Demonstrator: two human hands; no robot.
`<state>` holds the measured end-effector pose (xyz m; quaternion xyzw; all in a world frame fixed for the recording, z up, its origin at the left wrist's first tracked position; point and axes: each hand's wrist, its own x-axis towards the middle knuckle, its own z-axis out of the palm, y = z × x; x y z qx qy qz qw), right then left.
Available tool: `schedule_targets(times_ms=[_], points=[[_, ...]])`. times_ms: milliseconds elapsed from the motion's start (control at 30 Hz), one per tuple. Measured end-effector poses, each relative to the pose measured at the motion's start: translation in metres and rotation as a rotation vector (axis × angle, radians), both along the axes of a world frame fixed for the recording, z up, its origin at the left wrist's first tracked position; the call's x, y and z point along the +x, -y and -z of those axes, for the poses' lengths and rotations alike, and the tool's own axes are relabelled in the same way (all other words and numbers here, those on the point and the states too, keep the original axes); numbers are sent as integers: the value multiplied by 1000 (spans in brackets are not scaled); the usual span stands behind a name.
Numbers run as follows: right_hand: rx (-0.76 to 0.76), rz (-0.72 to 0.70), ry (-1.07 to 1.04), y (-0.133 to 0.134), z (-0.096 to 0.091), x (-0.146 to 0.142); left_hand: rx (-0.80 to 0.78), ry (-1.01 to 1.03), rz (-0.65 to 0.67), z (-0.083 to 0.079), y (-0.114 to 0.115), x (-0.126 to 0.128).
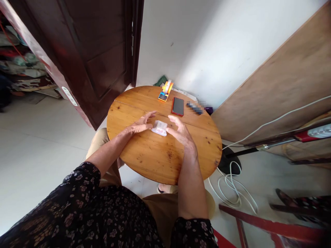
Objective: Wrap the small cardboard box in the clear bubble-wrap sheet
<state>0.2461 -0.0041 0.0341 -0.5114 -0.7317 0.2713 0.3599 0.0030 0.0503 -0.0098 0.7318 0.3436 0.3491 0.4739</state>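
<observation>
A small clear plastic packet with a pink and white inside [160, 127] lies near the middle of the round wooden table [155, 158]. My left hand [141, 124] rests on the table just left of the packet, fingers stretched out and touching its left edge. My right hand [180, 131] sits to the right of it, fingers spread and slightly curled, thumb tip at the packet's right edge. Neither hand lifts the packet.
A red-cased phone [178, 106] lies face up behind the hands. An orange and yellow box [165, 91] stands at the far rim, a small dark object [194, 108] to its right. A dark wooden door [98, 55] stands left, white cables [232, 186] and red chair bars [261, 225] right.
</observation>
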Motion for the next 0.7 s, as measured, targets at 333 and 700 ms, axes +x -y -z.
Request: schedule_targets(times_ms=[333, 700], points=[[85, 9, 11, 0, 3, -7, -90, 69, -181, 5, -9, 2], [134, 53, -19, -2, 11, -16, -1, -108, -33, -3, 5, 1]])
